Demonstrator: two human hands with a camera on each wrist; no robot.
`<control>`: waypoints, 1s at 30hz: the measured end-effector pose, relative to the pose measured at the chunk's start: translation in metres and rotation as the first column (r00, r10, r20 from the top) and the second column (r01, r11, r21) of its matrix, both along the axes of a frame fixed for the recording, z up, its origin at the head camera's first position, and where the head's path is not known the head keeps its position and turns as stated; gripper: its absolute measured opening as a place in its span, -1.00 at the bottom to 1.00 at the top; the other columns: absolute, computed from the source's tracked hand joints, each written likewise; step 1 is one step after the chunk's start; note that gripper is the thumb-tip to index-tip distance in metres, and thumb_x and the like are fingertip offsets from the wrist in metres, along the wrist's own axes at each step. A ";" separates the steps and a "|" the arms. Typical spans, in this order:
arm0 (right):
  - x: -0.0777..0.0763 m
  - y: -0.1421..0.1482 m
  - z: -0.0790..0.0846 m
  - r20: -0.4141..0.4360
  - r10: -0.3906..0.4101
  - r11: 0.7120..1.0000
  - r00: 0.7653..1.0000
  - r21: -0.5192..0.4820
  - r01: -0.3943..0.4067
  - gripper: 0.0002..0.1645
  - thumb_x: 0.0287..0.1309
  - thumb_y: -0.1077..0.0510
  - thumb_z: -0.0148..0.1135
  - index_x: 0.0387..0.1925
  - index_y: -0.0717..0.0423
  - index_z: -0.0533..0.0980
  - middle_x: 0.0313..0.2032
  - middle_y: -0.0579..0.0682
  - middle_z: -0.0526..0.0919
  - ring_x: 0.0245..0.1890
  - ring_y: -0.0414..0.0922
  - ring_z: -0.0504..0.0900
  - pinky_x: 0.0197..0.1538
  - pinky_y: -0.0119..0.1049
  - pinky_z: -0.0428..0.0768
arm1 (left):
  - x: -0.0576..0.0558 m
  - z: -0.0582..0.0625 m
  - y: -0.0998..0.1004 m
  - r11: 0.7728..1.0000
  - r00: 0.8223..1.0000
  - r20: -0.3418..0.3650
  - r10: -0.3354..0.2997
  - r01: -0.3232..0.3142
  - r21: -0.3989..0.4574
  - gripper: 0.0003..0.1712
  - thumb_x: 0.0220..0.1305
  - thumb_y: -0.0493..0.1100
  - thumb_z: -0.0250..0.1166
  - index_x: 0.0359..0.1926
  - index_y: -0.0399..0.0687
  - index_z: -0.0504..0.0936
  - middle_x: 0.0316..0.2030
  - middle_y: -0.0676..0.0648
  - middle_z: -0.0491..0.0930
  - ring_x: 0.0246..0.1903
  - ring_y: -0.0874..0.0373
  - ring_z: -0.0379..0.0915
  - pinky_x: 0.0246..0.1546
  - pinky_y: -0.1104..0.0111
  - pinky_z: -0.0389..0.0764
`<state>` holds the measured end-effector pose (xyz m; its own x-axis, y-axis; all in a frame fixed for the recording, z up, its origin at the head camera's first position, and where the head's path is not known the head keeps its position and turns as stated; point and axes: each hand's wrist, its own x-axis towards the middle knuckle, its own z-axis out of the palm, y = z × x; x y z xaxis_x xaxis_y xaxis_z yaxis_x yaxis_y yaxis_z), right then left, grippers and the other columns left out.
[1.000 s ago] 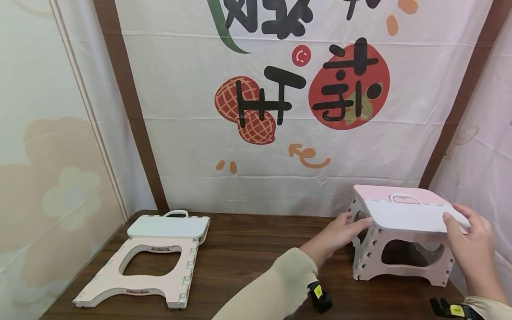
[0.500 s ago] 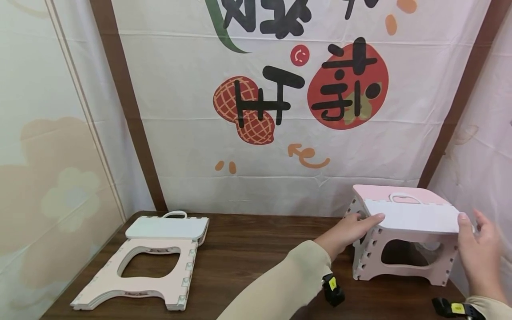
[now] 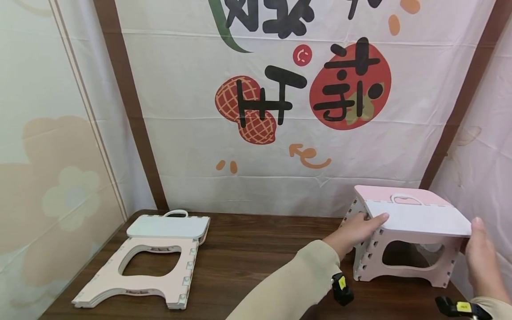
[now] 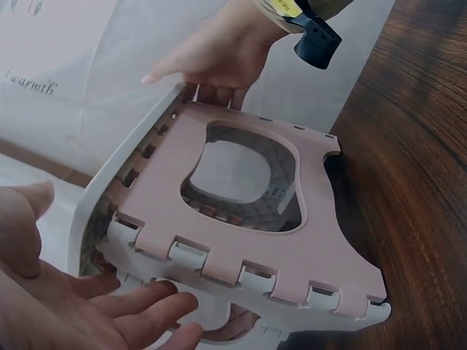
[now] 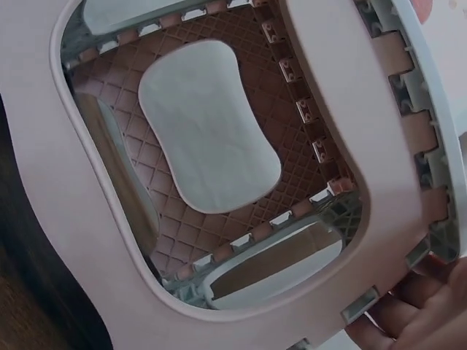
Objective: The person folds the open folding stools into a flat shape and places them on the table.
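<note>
White fabric backdrop point(image 3: 188, 138), printed with a peanut point(image 3: 258, 129), a tomato point(image 3: 350, 120) and black lettering point(image 3: 285, 77), hangs behind a dark wood-grained table point(image 3: 260, 258). At the table's right side the unfolded stool point(image 3: 424, 218) stands upright, its top divided into a pink and a white half, with a thin carrying loop point(image 3: 405, 195) where they meet. Left hand point(image 3: 357, 232): the thumb lies over the white half's near left corner; the other fingers spread, nearly straight, beside the stool's left end, though whether they touch it cannot be told. Right hand point(image 3: 482, 253): the fingers curl round the right end just beneath the top, while the thumb points upward. Well apart, at the table's left side, lies a folded stool point(image 3: 152, 281).
</note>
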<state>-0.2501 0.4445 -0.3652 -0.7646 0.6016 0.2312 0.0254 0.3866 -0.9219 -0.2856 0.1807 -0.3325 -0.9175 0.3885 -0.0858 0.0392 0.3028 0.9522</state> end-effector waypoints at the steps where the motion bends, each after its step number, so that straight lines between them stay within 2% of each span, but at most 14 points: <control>1: -0.001 0.001 -0.001 0.018 0.011 1.000 1.000 0.007 -0.011 -0.18 0.55 -0.16 -0.66 0.53 0.35 -0.16 0.50 0.38 -0.16 0.49 0.26 -0.15 0.46 0.15 -0.16 | 0.000 -0.001 0.002 1.000 1.000 -0.005 0.008 -0.008 -0.001 -0.29 0.35 0.34 0.17 0.32 0.02 0.49 0.02 -0.03 0.59 0.09 0.07 0.51 0.14 -0.02 0.49; 5: -0.002 0.007 -0.005 0.071 0.022 1.000 0.997 0.000 -0.022 -0.20 0.54 -0.16 -0.69 0.53 0.32 -0.15 0.51 0.33 -0.21 0.50 0.22 -0.19 0.45 0.16 -0.13 | -0.001 -0.005 0.006 0.999 0.999 -0.008 0.042 -0.042 -0.010 -0.32 0.37 0.31 0.18 0.32 0.01 0.48 0.07 -0.04 0.58 0.15 0.04 0.47 0.16 -0.01 0.48; 9: -0.004 0.009 -0.007 0.064 0.049 0.999 0.997 0.000 -0.049 -0.21 0.55 -0.15 -0.70 0.53 0.32 -0.17 0.51 0.33 -0.24 0.50 0.22 -0.22 0.44 0.17 -0.12 | 0.001 -0.007 0.008 0.997 0.998 -0.001 0.066 -0.066 -0.029 -0.33 0.37 0.32 0.17 0.32 0.08 0.46 0.11 -0.05 0.55 0.18 0.03 0.45 0.17 -0.01 0.47; 15: -0.006 0.009 -0.009 0.034 0.068 0.998 0.997 0.008 -0.068 -0.23 0.56 -0.13 -0.70 0.53 0.30 -0.20 0.52 0.32 -0.28 0.50 0.21 -0.26 0.44 0.19 -0.15 | 0.001 -0.007 0.007 0.999 0.999 0.010 0.043 -0.043 -0.005 -0.34 0.39 0.31 0.15 0.35 0.09 0.43 0.13 -0.06 0.54 0.20 0.02 0.42 0.18 -0.02 0.44; 23: -0.008 0.009 -0.007 0.028 0.078 0.997 0.997 0.012 -0.078 -0.24 0.55 -0.10 -0.71 0.53 0.32 -0.20 0.52 0.32 -0.28 0.50 0.20 -0.25 0.45 0.18 -0.16 | 0.001 -0.010 0.005 1.000 1.000 -0.007 0.000 0.000 0.006 -0.35 0.43 0.30 0.08 0.37 0.10 0.42 0.03 -0.05 0.55 0.13 0.04 0.46 0.16 -0.04 0.46; 30: -0.013 0.014 -0.014 0.043 0.049 0.999 0.998 -0.002 -0.049 -0.22 0.54 -0.10 -0.68 0.53 0.34 -0.16 0.54 0.28 -0.23 0.52 0.10 -0.19 0.49 0.03 -0.17 | 0.004 -0.013 0.005 0.999 1.000 -0.001 0.024 -0.024 0.033 -0.38 0.43 0.30 0.10 0.31 0.07 0.45 -0.04 -0.05 0.56 0.02 0.08 0.49 0.10 0.01 0.50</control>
